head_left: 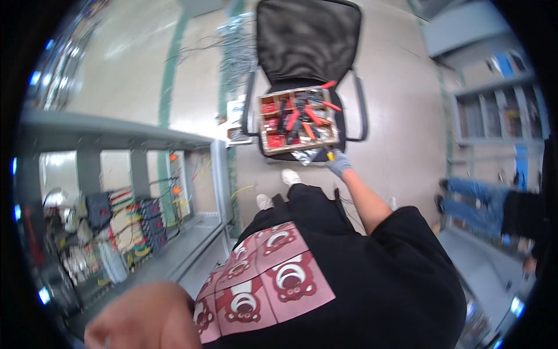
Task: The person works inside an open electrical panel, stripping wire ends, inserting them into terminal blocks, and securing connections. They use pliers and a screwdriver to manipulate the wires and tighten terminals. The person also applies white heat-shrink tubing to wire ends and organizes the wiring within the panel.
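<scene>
Tool tray (pixel 268 146) on chair (pixel 308 41), seemingly.

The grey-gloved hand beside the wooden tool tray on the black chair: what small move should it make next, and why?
Probably the grey-gloved right hand should lift a little and draw back from the wooden tool tray on the black mesh office chair. Its fingers seem closed on a small yellow-handled tool at the tray's near corner, so the tool appears already taken. The grip is too small to confirm.

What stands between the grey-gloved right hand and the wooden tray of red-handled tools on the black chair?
Nothing visible: the right hand is at the near right corner of the wooden tray on the black chair.
</scene>
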Demonstrator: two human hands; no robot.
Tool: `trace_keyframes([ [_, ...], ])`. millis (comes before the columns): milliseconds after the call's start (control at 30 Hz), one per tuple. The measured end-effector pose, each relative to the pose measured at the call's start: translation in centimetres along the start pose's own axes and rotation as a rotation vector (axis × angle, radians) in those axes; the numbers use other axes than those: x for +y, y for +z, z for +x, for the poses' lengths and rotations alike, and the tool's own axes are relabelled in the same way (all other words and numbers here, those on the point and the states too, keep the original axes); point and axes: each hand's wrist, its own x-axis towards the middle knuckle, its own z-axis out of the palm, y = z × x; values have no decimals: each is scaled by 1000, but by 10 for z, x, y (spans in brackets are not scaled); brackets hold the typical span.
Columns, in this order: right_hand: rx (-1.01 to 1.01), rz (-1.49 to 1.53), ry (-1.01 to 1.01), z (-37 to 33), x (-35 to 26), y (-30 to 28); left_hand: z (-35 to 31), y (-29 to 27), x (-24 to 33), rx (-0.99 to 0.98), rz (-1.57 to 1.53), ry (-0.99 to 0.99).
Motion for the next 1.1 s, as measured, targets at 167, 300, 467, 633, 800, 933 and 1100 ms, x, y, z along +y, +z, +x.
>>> trace_keyframes([
  [167,-97,277,-269,92,89,51,-78,-27,10,-706,290,-731],
  [300,-123,-24,4,42,17,10,-168,-49,41,-728,76,-1139],
  [467,-115,-290,-236,122,23,19,-232,-77,112,-790,131,-1556],
  [633,-335,-130,-290,173,-28,22,-258,-95,130,-546,28,-2038],
  [800,-369,25,-250,182,-80,44,-264,-76,95,-228,184,-1916],
  [933,-405,4,-256,177,-77,58,-261,-60,84,-193,220,-1863],
  [1100,-311,-372,-337,110,-97,36,-265,-64,85,-359,285,-1785],
])
